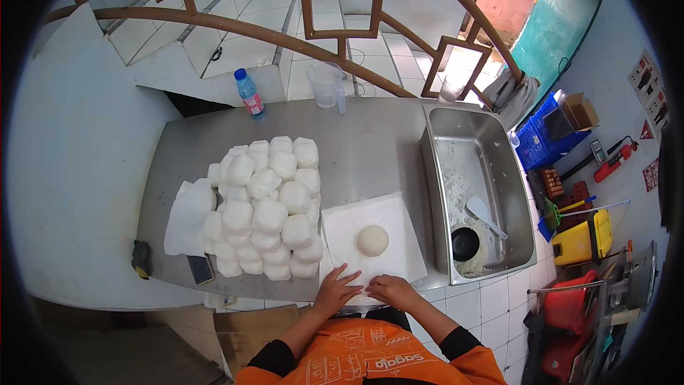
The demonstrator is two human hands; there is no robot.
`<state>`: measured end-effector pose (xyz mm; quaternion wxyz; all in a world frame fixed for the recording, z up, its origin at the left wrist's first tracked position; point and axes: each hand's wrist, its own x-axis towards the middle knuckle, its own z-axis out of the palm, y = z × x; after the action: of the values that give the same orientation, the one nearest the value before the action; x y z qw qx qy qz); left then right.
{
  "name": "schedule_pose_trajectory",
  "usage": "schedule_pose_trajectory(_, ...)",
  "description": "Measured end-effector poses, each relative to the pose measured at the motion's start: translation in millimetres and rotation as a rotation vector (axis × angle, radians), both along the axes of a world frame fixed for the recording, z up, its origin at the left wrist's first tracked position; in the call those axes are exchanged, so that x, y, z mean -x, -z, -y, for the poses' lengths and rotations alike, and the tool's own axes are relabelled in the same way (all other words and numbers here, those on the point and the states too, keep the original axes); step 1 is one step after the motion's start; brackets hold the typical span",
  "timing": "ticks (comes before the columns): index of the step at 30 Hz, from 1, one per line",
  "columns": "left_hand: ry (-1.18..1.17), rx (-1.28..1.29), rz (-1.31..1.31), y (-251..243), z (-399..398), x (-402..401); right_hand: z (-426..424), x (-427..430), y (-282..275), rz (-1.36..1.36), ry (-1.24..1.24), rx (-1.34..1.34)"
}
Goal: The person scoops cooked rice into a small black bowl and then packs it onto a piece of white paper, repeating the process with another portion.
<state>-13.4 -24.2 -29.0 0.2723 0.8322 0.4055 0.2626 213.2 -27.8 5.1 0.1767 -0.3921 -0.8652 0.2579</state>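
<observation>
A rounded dome of white rice (373,241) sits on a sheet of white wrapping paper (346,224), on the steel table in front of me. My left hand (337,291) rests on the paper's near edge with its fingers spread. Opposite it, my right hand (393,291) touches the same edge, its fingers curled together; whether they pinch the paper is hidden. Left of the paper rises a tall pile of white paper-wrapped packets (269,215). To the right, a deep steel pan (470,155) holds leftover rice, a black bowl (465,244) and a white rice paddle (485,216).
Loose white paper (185,219) and a phone (200,269) lie left of the pile. At the table's back stand a blue-capped bottle (249,94) and a clear plastic measuring jug (325,84). Behind runs a brown metal railing (251,35). A cardboard sheet (251,329) lies below.
</observation>
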Motion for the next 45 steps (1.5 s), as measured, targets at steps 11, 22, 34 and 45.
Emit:
schedule_pose_trajectory(11,0.061,0.072,-0.013,-17.2,-6.7,6.9,0.4,-3.8,-0.2,0.026,0.042,0.003)
schedule_pose_trajectory(22,0.261,0.05,-0.067,-2.8,-13.9,20.3,3.0,-2.3,2.2,-0.03,0.075,0.048)
schedule_pose_trajectory(34,0.123,0.031,0.016,-8.8,-9.8,13.4,3.0,1.3,1.3,-0.012,0.084,0.044)
schedule_pose_trajectory(45,-0.032,0.183,0.194,-1.1,-7.5,3.7,-4.4,3.8,-6.6,-0.083,0.149,0.149)
